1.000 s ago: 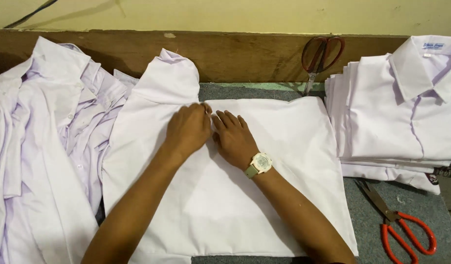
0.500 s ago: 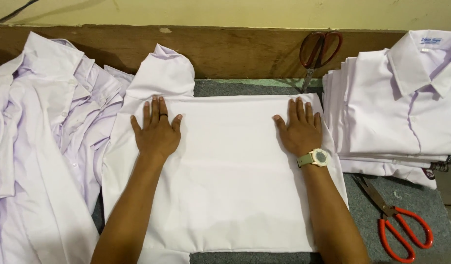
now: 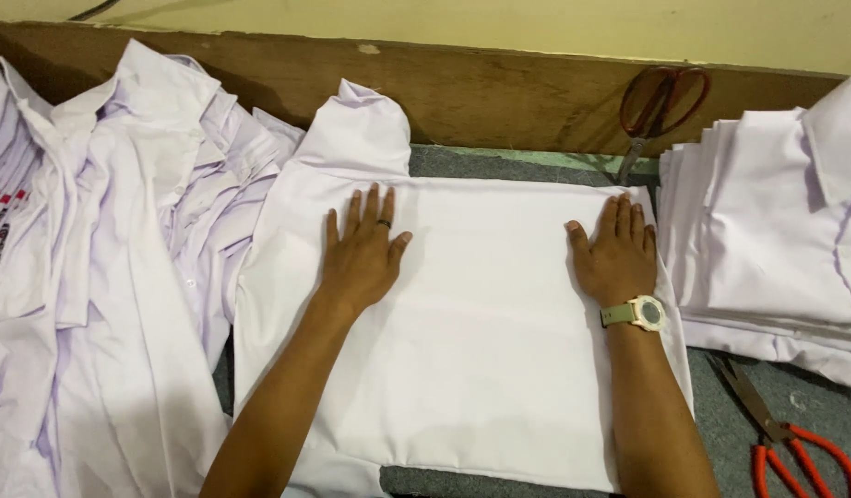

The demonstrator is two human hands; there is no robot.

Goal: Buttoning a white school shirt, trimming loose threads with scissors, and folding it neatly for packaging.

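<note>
White shirt point(image 3: 481, 341) is lying flat mid-table between the loose shirt pile point(image 3: 102, 277) and folded stack point(image 3: 776, 240), long side running left-right, sleeve pointing toward the wooden backboard point(image 3: 499, 88). Left hand point(image 3: 361, 254) and right hand point(image 3: 614, 254) are pressing down palms-flat, fingers spread, gripping nothing.
</note>
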